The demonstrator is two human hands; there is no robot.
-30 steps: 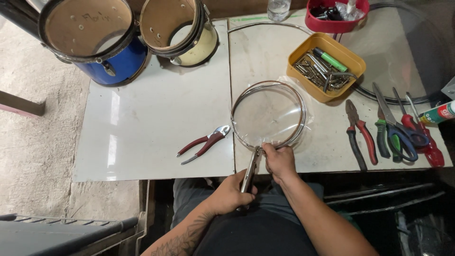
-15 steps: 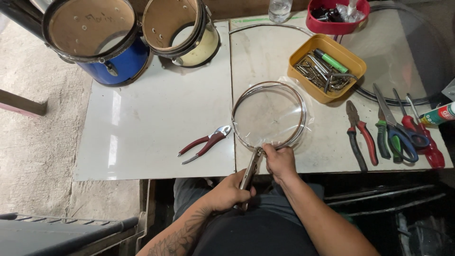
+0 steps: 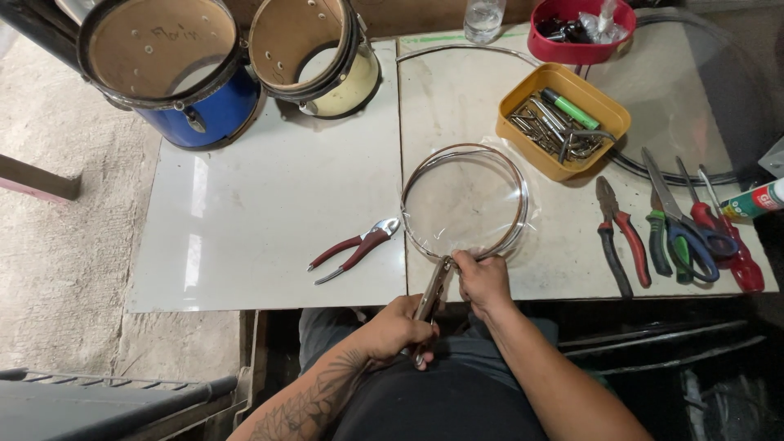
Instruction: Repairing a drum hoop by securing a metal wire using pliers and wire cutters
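Yellow plastic tray of metal rods and a green marker sits just beyond the thin metal hoop with clear film, to its right. Left of the hoop lie red-handled pliers on the white tabletop; well beyond it stand a blue drum shell and a cream drum shell. Right of the hoop lies a row of pliers and scissors. The hoop lies flat near the table's near edge, its film glossy and transparent. The left hand is wrapped around metal locking pliers that bite the hoop's near rim; the right hand pinches that rim beside them.
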